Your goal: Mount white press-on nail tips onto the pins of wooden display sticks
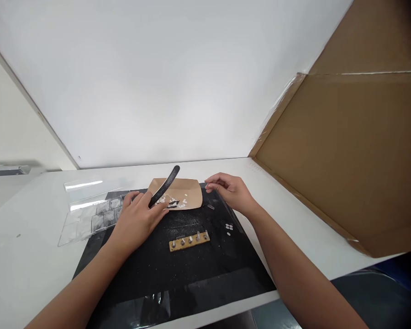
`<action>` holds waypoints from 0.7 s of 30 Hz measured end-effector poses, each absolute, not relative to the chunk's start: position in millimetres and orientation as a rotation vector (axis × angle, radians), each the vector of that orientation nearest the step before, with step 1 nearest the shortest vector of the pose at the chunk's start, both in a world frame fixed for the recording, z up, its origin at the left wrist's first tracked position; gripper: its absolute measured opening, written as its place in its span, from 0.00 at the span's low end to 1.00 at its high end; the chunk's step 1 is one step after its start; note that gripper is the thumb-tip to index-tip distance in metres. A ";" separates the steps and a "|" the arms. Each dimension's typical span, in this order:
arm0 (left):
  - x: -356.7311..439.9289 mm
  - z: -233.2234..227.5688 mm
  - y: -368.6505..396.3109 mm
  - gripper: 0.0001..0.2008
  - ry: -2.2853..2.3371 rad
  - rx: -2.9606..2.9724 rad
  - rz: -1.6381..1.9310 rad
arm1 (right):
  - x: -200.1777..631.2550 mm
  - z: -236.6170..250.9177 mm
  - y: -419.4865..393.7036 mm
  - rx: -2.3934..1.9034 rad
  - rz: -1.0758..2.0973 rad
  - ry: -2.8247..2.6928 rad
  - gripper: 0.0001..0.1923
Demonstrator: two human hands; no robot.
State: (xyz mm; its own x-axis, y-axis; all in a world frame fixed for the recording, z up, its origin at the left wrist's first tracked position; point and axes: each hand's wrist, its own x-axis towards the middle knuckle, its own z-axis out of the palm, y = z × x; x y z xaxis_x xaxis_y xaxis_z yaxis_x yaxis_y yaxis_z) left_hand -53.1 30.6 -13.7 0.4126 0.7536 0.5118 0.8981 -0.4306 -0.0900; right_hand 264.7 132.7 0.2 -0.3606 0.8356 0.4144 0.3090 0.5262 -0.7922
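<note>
A black curved nail file (165, 185) stands tilted up out of my left hand (142, 217), which is closed around its lower end beside the brown paper tray (193, 201). White chips and a small dark piece lie in the tray. To the tray's right, my right hand (231, 189) is raised with thumb and fingertips pinched together; whatever sits between them is too small to make out. Nearer to me, a tan strip stand (189, 241) carries several small upright posts, some topped with clear or white pieces resembling nail tips.
A black mat (150, 274) covers the middle of the white table (27, 237). Left of my left hand lies a clear compartment box (77, 226). Several white oval pieces (229, 227) and a small clear piece (210, 207) rest on the mat's right side. Cardboard (345, 160) walls the right.
</note>
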 end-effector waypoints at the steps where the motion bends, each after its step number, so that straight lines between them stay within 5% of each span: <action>1: -53.7 -14.5 30.9 0.13 -1.410 -2.324 -0.570 | 264.1 1.4 131.3 -0.931 0.779 -1.938 0.10; 21: -45.2 -5.2 16.3 0.11 -1.422 -2.348 -0.448 | 256.1 -2.6 129.8 -1.026 0.658 -2.137 0.07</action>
